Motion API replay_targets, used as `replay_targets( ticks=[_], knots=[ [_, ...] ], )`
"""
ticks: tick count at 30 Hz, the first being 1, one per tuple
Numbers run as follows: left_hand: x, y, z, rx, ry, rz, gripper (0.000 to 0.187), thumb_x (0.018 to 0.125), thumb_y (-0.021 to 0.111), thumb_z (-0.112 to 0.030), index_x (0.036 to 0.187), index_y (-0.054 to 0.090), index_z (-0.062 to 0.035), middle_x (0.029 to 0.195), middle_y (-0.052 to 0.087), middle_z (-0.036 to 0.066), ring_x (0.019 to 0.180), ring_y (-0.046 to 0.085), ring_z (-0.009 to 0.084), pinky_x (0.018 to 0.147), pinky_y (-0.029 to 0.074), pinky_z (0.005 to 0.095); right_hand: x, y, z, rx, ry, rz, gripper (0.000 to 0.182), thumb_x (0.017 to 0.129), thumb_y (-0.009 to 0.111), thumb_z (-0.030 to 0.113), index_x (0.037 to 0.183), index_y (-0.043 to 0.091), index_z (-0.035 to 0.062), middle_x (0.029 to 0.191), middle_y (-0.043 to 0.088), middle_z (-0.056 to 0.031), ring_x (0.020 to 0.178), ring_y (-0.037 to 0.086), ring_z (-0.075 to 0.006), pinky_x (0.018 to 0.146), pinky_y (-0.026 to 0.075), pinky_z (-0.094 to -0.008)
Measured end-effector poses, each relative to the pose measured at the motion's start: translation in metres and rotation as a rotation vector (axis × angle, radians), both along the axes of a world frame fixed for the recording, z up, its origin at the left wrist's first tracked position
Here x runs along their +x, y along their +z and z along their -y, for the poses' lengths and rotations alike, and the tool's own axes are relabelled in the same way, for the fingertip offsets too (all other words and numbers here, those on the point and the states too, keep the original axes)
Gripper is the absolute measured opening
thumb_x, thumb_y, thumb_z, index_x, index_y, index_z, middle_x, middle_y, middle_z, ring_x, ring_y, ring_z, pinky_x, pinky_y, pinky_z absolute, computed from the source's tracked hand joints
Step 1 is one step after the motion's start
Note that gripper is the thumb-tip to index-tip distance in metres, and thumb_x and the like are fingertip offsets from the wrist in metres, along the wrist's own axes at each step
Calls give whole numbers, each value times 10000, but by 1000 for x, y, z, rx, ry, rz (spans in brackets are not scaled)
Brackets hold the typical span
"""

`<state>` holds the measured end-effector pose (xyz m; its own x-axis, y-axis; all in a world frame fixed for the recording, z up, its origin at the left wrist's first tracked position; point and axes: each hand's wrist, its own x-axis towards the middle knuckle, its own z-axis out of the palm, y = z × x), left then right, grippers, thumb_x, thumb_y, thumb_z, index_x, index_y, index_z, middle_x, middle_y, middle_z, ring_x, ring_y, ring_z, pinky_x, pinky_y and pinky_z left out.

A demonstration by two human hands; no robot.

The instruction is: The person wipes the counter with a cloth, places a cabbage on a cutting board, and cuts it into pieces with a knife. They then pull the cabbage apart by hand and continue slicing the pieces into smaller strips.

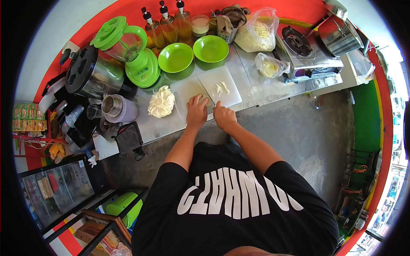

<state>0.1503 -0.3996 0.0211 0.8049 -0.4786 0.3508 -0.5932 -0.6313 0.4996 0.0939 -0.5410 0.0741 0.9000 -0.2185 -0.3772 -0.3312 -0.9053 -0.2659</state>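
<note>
My left hand [197, 112] rests on the near edge of the white cutting board [232, 96], fingers bent and pressed down; whatever lies under them is hidden. Just to its right, my right hand [225, 116] is closed in a fist around a knife, whose thin blade [206, 90] points away from me over the board. Pale cut strips [221, 88] lie on the board's right part, beyond my right hand. A white plastic bag [161, 102], bunched up, sits on the steel counter to the left of the board.
Two green bowls [175, 57] [210, 49] and a green blender [143, 68] stand behind the board. Pump bottles [168, 29] line the wall. Bagged food [258, 36] and a gas stove [311, 57] are at right. A lidded metal pot [96, 72] and a jar [119, 109] stand left.
</note>
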Motion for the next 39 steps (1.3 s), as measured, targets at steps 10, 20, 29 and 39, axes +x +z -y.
replay_targets(
  ticks=[10, 20, 29, 39],
  knots=[
    [0, 1, 1, -18, 7, -40, 307, 883, 649, -85, 1184, 676, -142, 1255, 553, 100, 1203, 508, 331, 967, 411, 473, 3, 0, -5, -43, 32, 10, 319, 1064, 505, 340, 1080, 490, 23, 889, 746, -207, 884, 752, -381, 770, 595, -478],
    [0, 3, 1, -29, 15, -47, 294, 883, 653, -89, 1169, 685, -153, 1123, 526, 91, 1084, 514, 313, 920, 409, 458, 14, -4, 5, -96, 117, 32, 296, 1061, 509, 318, 1066, 496, 23, 857, 747, -190, 857, 755, -373, 756, 593, -473],
    [-1, 1, 2, -17, 20, -19, 242, 891, 639, -94, 1128, 654, -143, 1043, 517, 88, 1026, 506, 314, 893, 410, 461, -1, -4, 5, -86, 65, -20, 282, 1059, 513, 306, 1065, 497, 25, 904, 749, -211, 873, 755, -364, 752, 591, -462],
    [-1, -4, 6, -7, 73, -12, 308, 890, 620, -112, 1197, 631, -87, 1250, 561, 103, 1194, 507, 328, 987, 409, 474, -4, 7, 7, -96, 95, -8, 295, 1060, 510, 318, 1074, 495, 25, 901, 749, -208, 873, 758, -356, 758, 595, -459]
  ],
)
